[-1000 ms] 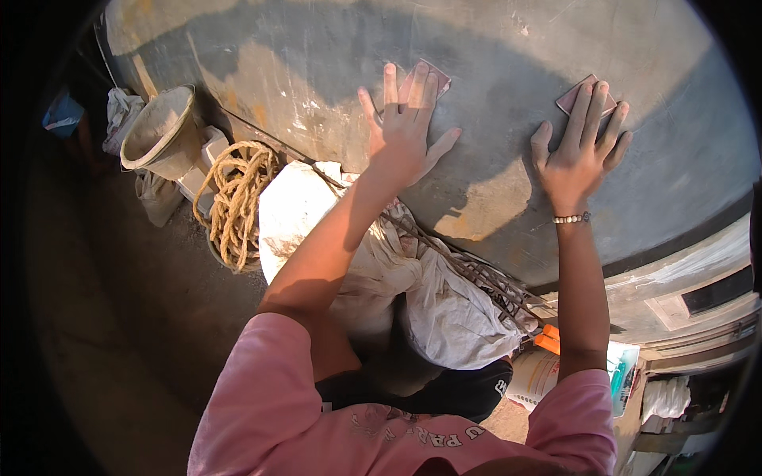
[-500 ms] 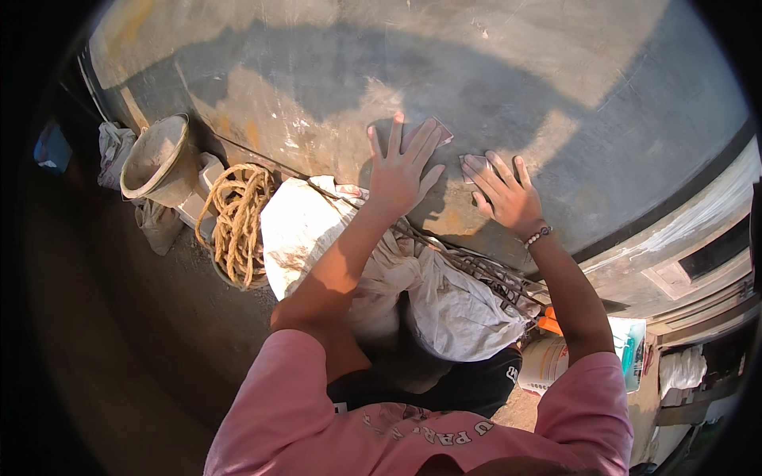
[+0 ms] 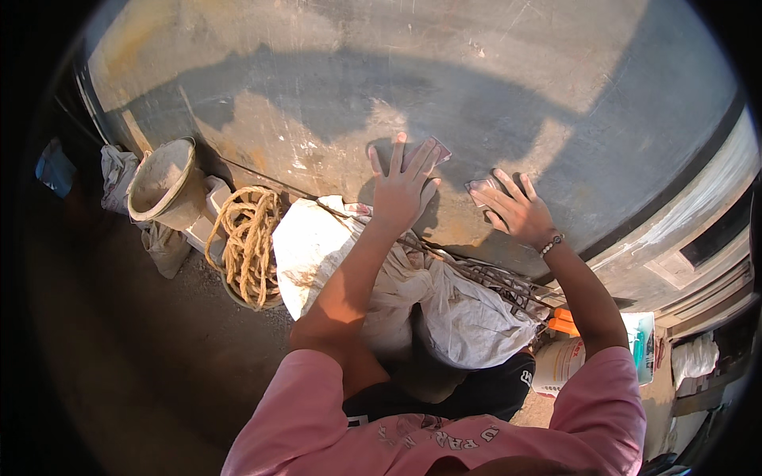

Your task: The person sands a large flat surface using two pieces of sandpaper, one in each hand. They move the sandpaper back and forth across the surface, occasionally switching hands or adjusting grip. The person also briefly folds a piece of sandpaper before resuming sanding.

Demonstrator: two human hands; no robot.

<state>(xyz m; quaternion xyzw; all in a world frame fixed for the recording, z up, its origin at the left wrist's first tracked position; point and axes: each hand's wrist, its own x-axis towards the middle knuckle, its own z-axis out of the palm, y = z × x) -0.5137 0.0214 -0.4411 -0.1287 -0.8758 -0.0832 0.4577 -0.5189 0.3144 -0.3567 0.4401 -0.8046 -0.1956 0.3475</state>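
Grey, patchy plastered wall (image 3: 492, 71) fills the upper view, half in shade, half in sunlight, with brown stains near its lower edge. Against its foot stands a worn bucket (image 3: 163, 184) crusted with dried mortar, tilted, its inside coated grey. Beside it a coil of tan rope (image 3: 248, 242) lies in a shallow pan, and next to that white sacks (image 3: 444, 313) bulge, tied and slumped together, their contents hidden. Lower right sits a white plastic pail (image 3: 559, 363) with an orange object just above it.

Both arms reach up from pink sleeves. Left hand (image 3: 403, 184) is pressed flat to the wall, fingers spread, pinning a small reddish-brown sanding sheet (image 3: 439, 151) whose corner shows past the fingertips. Right hand (image 3: 516, 208), with a bead bracelet at the wrist, also lies flat with fingers fanned, pressing a second sanding piece (image 3: 480, 189) against the wall, its edge showing beside the forefinger. The hands sit near each other, not touching.
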